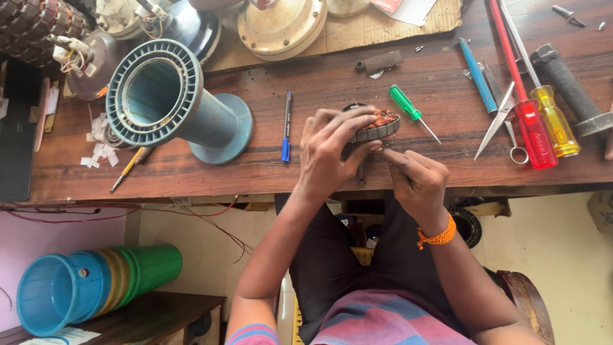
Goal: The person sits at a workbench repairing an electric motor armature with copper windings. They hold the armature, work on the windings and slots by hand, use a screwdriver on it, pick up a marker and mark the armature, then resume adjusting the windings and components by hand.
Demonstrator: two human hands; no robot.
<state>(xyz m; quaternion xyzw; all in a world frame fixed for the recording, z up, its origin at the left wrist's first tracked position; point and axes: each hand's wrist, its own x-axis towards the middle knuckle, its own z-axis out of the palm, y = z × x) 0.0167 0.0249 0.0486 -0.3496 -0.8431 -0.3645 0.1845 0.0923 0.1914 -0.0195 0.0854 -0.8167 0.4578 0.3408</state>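
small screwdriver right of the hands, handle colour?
Green handle, clearest in the head view.

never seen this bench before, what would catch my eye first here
First, the two hands at the wooden bench's front edge: the left hand curls over a small round motor winding with copper wire, while the right hand pinches at its rim. Next, the big blue ribbed spool-shaped housing lying on its side at left. To the right lie the red-handled screwdriver, yellow-handled screwdriver and scissors.
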